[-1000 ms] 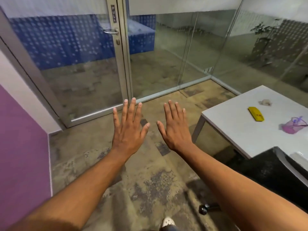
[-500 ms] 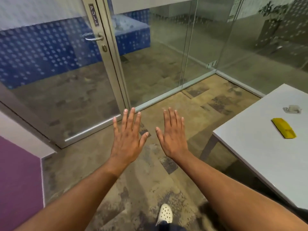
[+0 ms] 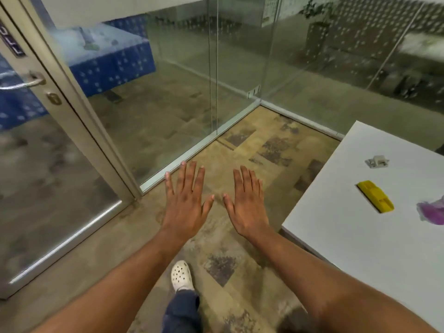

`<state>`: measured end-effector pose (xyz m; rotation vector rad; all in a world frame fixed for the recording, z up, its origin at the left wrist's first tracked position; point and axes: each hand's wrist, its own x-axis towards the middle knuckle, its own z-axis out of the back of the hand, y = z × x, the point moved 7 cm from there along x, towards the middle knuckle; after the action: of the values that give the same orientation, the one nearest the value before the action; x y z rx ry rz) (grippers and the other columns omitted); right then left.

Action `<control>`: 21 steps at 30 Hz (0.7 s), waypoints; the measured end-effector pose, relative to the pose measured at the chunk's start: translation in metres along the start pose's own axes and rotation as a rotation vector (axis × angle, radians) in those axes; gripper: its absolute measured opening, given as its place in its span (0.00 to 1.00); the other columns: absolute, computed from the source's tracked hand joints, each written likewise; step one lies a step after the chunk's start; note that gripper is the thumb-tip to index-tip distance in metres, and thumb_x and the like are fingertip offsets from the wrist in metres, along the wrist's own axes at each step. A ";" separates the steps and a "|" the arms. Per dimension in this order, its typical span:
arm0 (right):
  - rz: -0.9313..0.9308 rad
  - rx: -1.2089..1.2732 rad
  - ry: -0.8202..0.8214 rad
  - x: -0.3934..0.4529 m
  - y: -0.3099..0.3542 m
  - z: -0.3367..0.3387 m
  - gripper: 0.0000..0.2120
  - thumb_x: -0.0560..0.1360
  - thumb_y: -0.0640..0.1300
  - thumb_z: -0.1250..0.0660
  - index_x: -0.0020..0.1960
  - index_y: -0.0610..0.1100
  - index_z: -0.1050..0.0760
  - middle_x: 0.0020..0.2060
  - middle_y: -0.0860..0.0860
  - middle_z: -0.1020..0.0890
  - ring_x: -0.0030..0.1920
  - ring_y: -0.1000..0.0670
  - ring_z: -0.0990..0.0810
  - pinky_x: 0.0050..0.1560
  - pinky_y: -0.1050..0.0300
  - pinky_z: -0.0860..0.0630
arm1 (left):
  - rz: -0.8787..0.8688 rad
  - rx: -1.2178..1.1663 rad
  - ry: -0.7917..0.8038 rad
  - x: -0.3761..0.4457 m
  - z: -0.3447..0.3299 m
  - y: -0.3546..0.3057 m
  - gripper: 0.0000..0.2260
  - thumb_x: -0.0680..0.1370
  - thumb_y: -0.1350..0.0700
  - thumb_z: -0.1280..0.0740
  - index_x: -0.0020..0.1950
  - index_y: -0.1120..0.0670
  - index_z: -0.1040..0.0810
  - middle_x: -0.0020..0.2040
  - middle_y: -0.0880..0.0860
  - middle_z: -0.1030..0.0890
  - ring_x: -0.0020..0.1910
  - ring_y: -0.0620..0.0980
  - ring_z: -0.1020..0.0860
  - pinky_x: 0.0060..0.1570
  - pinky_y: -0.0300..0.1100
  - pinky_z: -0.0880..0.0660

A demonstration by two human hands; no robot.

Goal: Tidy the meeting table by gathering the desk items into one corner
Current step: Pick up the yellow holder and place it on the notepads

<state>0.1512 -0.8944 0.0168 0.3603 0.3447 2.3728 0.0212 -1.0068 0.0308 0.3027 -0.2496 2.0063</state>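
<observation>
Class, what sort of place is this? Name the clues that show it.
Probably a glass-walled office meeting room: clear glass partition walls, a metal-framed glass door with lever handle, and a plain white table.

- Glass door (image 3: pixel 60 164) with a metal handle (image 3: pixel 22 83), left of the glass wall (image 3: pixel 180 92).
- Patterned carpet (image 3: pixel 240 248) below the door.
- White clog (image 3: pixel 181 275) on the carpet, right of the door.

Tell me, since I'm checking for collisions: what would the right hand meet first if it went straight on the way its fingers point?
Probably the glass wall. The right hand is flat over the floor, and its fingers point ahead, left of the white table. Depth is unclear.
</observation>
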 end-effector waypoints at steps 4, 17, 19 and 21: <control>-0.088 -0.050 -0.011 0.063 -0.028 -0.012 0.33 0.86 0.60 0.52 0.85 0.45 0.53 0.85 0.44 0.52 0.85 0.41 0.56 0.84 0.38 0.54 | -0.095 -0.082 -0.002 0.078 -0.036 0.005 0.35 0.86 0.36 0.50 0.87 0.54 0.50 0.88 0.57 0.52 0.87 0.58 0.56 0.81 0.70 0.52; -0.497 -0.152 -0.166 0.186 -0.105 0.003 0.35 0.85 0.64 0.55 0.85 0.45 0.52 0.85 0.43 0.49 0.85 0.42 0.54 0.84 0.41 0.55 | -0.479 -0.196 0.092 0.273 -0.110 -0.035 0.35 0.85 0.36 0.51 0.87 0.55 0.53 0.88 0.58 0.56 0.87 0.59 0.57 0.81 0.70 0.52; -0.572 -0.138 -0.168 0.197 -0.133 0.007 0.36 0.85 0.64 0.56 0.85 0.44 0.54 0.85 0.44 0.51 0.85 0.42 0.57 0.84 0.41 0.58 | -0.570 -0.207 0.097 0.298 -0.122 -0.059 0.36 0.85 0.36 0.50 0.87 0.55 0.51 0.88 0.58 0.54 0.87 0.60 0.55 0.81 0.71 0.50; -0.665 -0.099 -0.183 0.205 -0.167 0.008 0.36 0.85 0.64 0.56 0.86 0.45 0.56 0.85 0.45 0.53 0.85 0.43 0.60 0.84 0.40 0.58 | -0.645 -0.212 0.123 0.323 -0.140 -0.087 0.36 0.85 0.37 0.49 0.87 0.56 0.49 0.87 0.59 0.52 0.87 0.60 0.53 0.80 0.71 0.49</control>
<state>0.1085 -0.6342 -0.0001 0.3476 0.2149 1.6857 -0.0516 -0.6527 0.0058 0.1020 -0.2464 1.3418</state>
